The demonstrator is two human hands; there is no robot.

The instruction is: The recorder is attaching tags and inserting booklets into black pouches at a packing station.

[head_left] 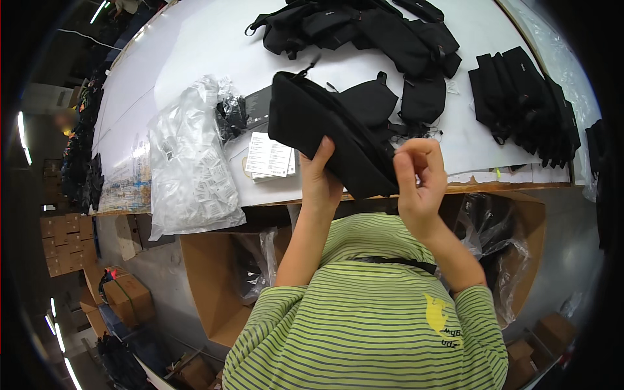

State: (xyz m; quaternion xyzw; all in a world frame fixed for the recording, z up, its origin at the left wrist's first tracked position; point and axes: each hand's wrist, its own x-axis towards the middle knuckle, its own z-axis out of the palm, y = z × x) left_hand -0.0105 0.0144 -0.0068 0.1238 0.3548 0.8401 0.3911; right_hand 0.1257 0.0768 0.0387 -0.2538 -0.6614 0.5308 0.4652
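A black fabric zip pouch (pixel 325 123) is held tilted above the table's front edge, its long opening facing right. My left hand (pixel 320 177) grips its lower left side, thumb on the near face and the other fingers out of sight behind it. At the pouch's right end is my right hand (pixel 422 182), fingers curled and thumb and forefinger drawn together in a pinch. What the pinch holds is too small to make out. Just beyond the pouch lie more black pouches (pixel 369 101). A stack of white printed cards (pixel 268 155) sits left of my left hand.
Black bags (pixel 364 29) are heaped at the back of the white table (pixel 188 55), and a row of similar bags (pixel 523 97) lies at the right. A clear plastic bag of small white packets (pixel 195 156) rests at the left. Open cardboard boxes (pixel 208 286) stand below the front edge.
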